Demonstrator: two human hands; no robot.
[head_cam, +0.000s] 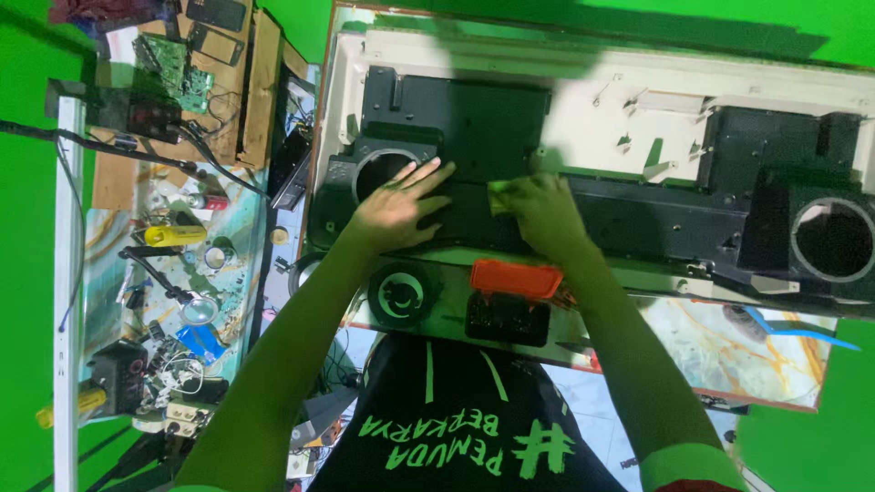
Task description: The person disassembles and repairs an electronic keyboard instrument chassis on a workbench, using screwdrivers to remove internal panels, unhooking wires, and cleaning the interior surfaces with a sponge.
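— Bright green light is cast over the whole room, and a marbled pale worktop [729,351] is seen under a large flat panel chassis of white metal [592,118] that is laid face down on it. What is held by the hands?

— A small yellowish folded cloth [500,195] is pinched under the fingers of the right hand [545,214], which is closed around it and pressed onto the long black plastic back cover [474,137] of the chassis. Only the cloth's left end is shown; the rest is hidden by the hand.

— And the other hand?

— Nothing is gripped by the left hand [397,208]. It is laid flat with fingers spread on the black cover, just beside a round speaker opening [381,173], and is kept near the cloth without touching it.

— What is found below the hands?

— An orange rectangular plastic piece [516,278] is set at the near edge of the chassis, beside a round black speaker cone [401,294].

— And to the left?

— A cluttered side bench [109,182] is seen, on which a green circuit board [173,68], a yellow cylindrical tool [173,235] and tangled black cables [146,155] are scattered. A second round opening [834,239] is shown at the far right.
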